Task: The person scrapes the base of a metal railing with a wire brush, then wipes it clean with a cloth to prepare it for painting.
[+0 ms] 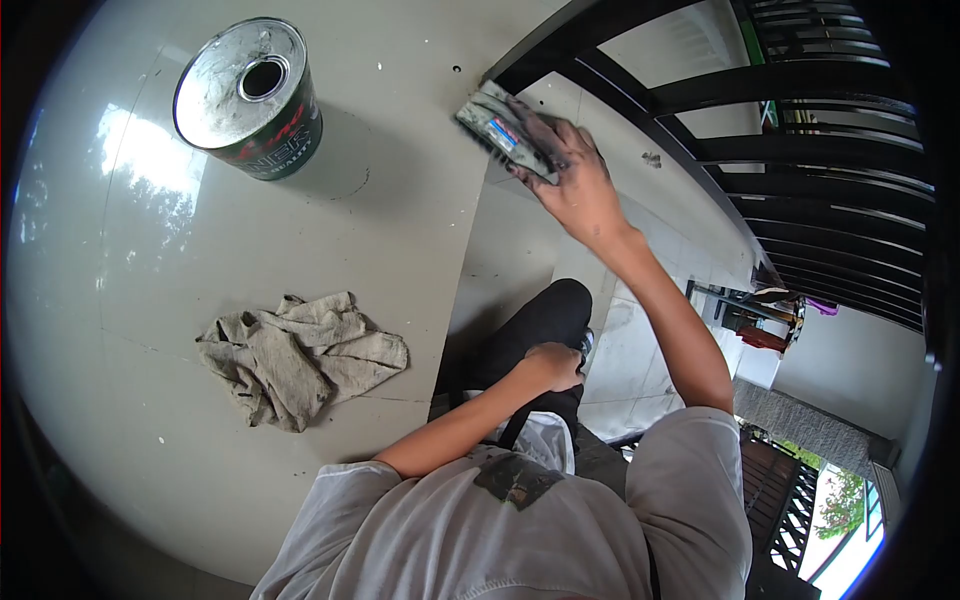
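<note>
My right hand (573, 178), dark-stained on the fingers, is wrapped round a smeared grey-green block with a blue and red label (508, 136). A dark, bristle-like fringe shows along its lower edge, but its exact kind is unclear. The block is close to the end of a black metal railing (575, 35); whether they touch I cannot tell. Down by my dark-trousered knee (562, 305), my left hand (553, 368) has its fingers curled closed. Something small and pale shows just beyond it, and whatever is inside the fingers is hidden.
A dark round tin of thinner (282, 135) with an open spout stands on the glossy tiled surface (400, 240) at upper left. Below it lies a crumpled, stained beige rag (300, 355). Black slatted bars (800, 150) curve along the right side.
</note>
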Demonstrator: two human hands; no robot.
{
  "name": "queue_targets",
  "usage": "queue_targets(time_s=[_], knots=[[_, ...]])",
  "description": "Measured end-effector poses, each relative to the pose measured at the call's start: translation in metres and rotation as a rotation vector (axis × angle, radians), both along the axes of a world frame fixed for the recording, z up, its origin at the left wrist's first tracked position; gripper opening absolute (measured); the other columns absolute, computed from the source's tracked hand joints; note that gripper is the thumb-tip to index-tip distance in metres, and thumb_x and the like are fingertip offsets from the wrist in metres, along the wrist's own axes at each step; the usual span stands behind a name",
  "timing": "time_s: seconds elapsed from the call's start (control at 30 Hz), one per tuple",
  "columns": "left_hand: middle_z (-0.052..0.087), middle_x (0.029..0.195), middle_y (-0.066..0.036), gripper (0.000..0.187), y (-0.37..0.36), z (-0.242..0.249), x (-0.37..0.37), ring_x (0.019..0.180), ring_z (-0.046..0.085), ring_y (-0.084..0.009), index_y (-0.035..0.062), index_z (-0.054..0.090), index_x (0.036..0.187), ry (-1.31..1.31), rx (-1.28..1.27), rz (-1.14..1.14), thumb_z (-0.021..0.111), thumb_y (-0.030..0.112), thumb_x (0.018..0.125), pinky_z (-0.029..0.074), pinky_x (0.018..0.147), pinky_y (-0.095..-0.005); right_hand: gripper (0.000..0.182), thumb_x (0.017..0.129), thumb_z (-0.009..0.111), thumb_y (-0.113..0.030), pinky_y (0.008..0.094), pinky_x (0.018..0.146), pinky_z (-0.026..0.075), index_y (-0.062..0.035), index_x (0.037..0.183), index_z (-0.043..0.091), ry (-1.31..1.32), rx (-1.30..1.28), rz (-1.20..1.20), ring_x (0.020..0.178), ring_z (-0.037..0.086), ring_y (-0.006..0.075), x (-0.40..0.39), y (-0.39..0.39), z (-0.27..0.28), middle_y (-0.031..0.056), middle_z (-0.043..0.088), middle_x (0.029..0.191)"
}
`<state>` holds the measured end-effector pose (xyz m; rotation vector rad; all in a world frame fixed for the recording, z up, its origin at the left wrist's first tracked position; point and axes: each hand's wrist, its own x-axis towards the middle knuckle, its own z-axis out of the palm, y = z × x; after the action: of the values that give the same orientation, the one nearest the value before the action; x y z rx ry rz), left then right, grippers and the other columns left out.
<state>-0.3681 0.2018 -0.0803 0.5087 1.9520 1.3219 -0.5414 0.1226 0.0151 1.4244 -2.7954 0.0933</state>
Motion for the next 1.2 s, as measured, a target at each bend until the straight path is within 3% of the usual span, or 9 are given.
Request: queue_targets(time_s=[0.17, 0.63, 0.7, 0.73, 0.83, 0.9, 0.97, 1.07, 1.2], knots=[[0.065, 0.094, -0.024, 0.046, 0.016, -0.01, 0.003, 0.091, 0.063, -0.0388, 0.0008, 0.063, 0.102, 0.024, 0.042, -0.002, 0.051, 0.042, 0.085, 0.048, 0.084, -0.046, 0.071, 0.083, 0.064, -0.029, 0.044, 0.094, 0.044, -0.0193, 0.143, 0.028, -0.245, -0.078, -0.053, 0.105, 0.052, 0.0351, -0.002, -0.002, 0.007, 0.0177, 0.051, 0.111], [0.064, 0.096, -0.024, 0.048, 0.004, -0.004, -0.006, 0.093, 0.062, -0.0388, 0.0019, 0.06, 0.108, -0.024, 0.017, 0.033, 0.051, 0.043, 0.086, 0.048, 0.085, -0.0456, 0.064, 0.081, 0.067, -0.03, 0.0443, 0.099, 0.042, -0.0212, 0.137, 0.038, -0.175, -0.046, 0.04, 0.116, 0.049, 0.037, -0.014, -0.003, 0.004, 0.0158, 0.052, 0.124], [0.064, 0.096, -0.024, 0.048, -0.002, 0.0, -0.005, 0.092, 0.063, -0.0385, 0.0023, 0.06, 0.109, -0.025, 0.035, 0.039, 0.051, 0.043, 0.086, 0.048, 0.085, -0.0453, 0.067, 0.08, 0.068, -0.031, 0.0455, 0.092, 0.046, -0.0191, 0.138, 0.036, -0.362, -0.25, 0.016, 0.108, 0.054, 0.0397, -0.004, -0.018, 0.003, 0.019, 0.057, 0.117], [0.064, 0.097, -0.024, 0.048, -0.004, -0.002, -0.006, 0.092, 0.063, -0.0385, 0.0025, 0.06, 0.109, -0.033, 0.029, 0.042, 0.051, 0.043, 0.086, 0.048, 0.085, -0.0454, 0.071, 0.078, 0.071, -0.031, 0.046, 0.083, 0.05, -0.014, 0.136, 0.034, -0.376, -0.148, -0.102, 0.098, 0.059, 0.041, -0.002, -0.022, 0.005, 0.0223, 0.062, 0.106], [0.065, 0.096, -0.024, 0.049, -0.01, -0.001, -0.009, 0.092, 0.062, -0.0393, 0.0028, 0.06, 0.111, -0.048, 0.033, 0.085, 0.051, 0.044, 0.085, 0.047, 0.085, -0.0455, 0.076, 0.074, 0.075, -0.03, 0.0467, 0.077, 0.051, -0.0103, 0.133, 0.032, -0.384, -0.351, -0.132, 0.091, 0.061, 0.0419, -0.01, -0.016, -0.011, 0.0234, 0.064, 0.097], [0.064, 0.097, -0.024, 0.049, -0.006, -0.001, -0.009, 0.093, 0.062, -0.0395, 0.0027, 0.06, 0.111, -0.051, 0.041, 0.088, 0.051, 0.044, 0.085, 0.047, 0.085, -0.0455, 0.068, 0.073, 0.076, -0.027, 0.044, 0.08, 0.05, -0.0071, 0.127, 0.04, -0.361, -0.375, -0.139, 0.097, 0.06, 0.0394, -0.011, -0.015, -0.018, 0.0237, 0.061, 0.103], [0.064, 0.097, -0.025, 0.05, -0.004, -0.002, -0.009, 0.093, 0.062, -0.0396, 0.0026, 0.059, 0.112, -0.054, 0.043, 0.088, 0.051, 0.044, 0.085, 0.047, 0.086, -0.0455, 0.061, 0.071, 0.078, -0.025, 0.0391, 0.085, 0.048, -0.0032, 0.121, 0.051, 0.088, -0.404, -0.017, 0.099, 0.059, 0.0335, -0.005, -0.017, -0.021, 0.0207, 0.06, 0.108], [0.064, 0.099, -0.026, 0.049, -0.005, -0.003, -0.008, 0.095, 0.062, -0.0394, 0.0027, 0.059, 0.112, -0.055, 0.052, 0.065, 0.051, 0.043, 0.085, 0.047, 0.087, -0.0454, 0.052, 0.073, 0.075, -0.021, 0.0384, 0.088, 0.046, -0.0033, 0.118, 0.056, -0.133, -0.454, -0.172, 0.102, 0.057, 0.0319, 0.001, -0.024, -0.025, 0.0173, 0.06, 0.107], [0.063, 0.1, -0.026, 0.05, -0.006, -0.003, -0.01, 0.096, 0.061, -0.0393, 0.0013, 0.059, 0.112, -0.049, 0.043, 0.073, 0.051, 0.043, 0.086, 0.047, 0.087, -0.0455, 0.052, 0.076, 0.069, -0.018, 0.0418, 0.086, 0.046, -0.0045, 0.123, 0.051, -0.102, -0.494, -0.111, 0.099, 0.055, 0.0334, -0.003, -0.044, -0.027, 0.0146, 0.057, 0.103]])
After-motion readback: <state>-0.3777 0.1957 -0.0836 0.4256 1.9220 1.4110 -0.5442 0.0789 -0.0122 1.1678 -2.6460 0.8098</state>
